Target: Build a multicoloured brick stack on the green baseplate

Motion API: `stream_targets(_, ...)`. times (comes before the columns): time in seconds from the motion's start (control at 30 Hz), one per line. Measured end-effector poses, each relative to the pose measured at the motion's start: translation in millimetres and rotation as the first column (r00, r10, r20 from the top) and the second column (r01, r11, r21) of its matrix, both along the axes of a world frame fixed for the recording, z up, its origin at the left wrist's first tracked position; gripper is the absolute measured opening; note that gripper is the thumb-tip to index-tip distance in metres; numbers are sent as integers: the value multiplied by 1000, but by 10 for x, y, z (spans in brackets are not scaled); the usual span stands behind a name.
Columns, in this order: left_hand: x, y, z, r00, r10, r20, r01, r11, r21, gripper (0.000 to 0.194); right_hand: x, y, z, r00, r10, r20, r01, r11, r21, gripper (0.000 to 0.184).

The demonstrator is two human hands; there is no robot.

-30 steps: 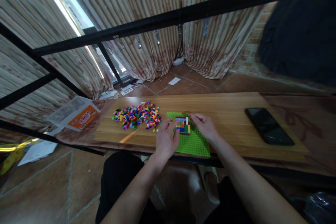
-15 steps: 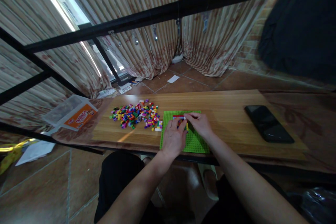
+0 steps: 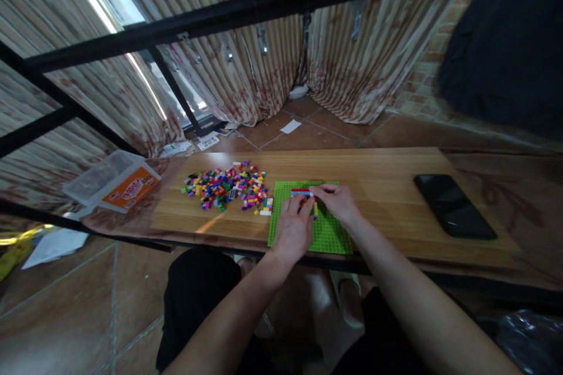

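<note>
"How are the fingers set?"

"The left hand (image 3: pixel 292 231) curls over the brick build (image 3: pixel 300 192), thumb and fingertips close together at its near side. The right hand (image 3: pixel 341 201) comes in from the other side, its fingertips drawn together at the far right corner."

"Is either one clamped on a brick?"

"I can't tell. The fingertips hide that corner, and anything between them is too small to make out."

"And where's the build itself?"

"On the green baseplate (image 3: pixel 331 233), towards its far edge, partly under the left hand. A red row shows along the far side, with some yellow by the near right corner."

"So what step is this, would you say?"

"I'd judge it's seating or adjusting a brick at that corner, the left hand probably steadying the rest. The next move calls for lining up the studs and a short, straight push, without nudging the bricks alongside."

"What's further out?"

"A small cluster of bricks (image 3: pixel 266 208) lies just beside the baseplate's left edge, and the loose pile (image 3: pixel 215 188) beyond it. All that is on the wooden board (image 3: pixel 378 187). A phone (image 3: pixel 455 206) lies well to the right, and a clear box (image 3: pixel 109 179) with an orange label sits past the left end."
</note>
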State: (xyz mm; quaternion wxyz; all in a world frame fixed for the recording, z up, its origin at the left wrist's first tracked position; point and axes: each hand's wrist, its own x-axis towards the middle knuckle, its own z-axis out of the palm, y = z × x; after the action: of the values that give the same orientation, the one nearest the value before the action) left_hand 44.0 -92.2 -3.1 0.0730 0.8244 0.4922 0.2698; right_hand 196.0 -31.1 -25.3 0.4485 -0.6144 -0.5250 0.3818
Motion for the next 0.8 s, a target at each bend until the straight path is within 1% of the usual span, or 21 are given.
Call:
stream_targets(0.17, 29, -2, 35, 1000, -3, -14, 3, 1000, -18, 42, -9, 16, -40, 1000, 4, 13, -4, 1000, 29, 43)
stream_targets(0.33, 58, -5, 48, 1000, 6, -8, -6, 999, -34, 43, -34, 6, -1, 998, 16, 53, -20, 998, 61, 38)
stream_targets(0.43, 66, -11, 64, 1000, 8, -22, -8, 999, -38, 43, -24, 0, 4, 998, 17, 63, -21, 998, 55, 41)
stream_targets(0.53, 68, -20, 86, 999, 10, -39, -11, 999, -33, 44, 13, 6, -34, 998, 34, 58, -37, 998, 45, 45)
stream_targets(0.67, 60, -22, 95, 999, 23, -30, -24, 999, -30, 43, 65, 34, -109, 999, -7, -41, 9, 999, 31, 56)
stream_targets(0.8, 31, 2, 81, 1000, 27, -15, -27, 999, -23, 45, 78, 71, -154, 990, -45, -134, 45, 999, -6, 58)
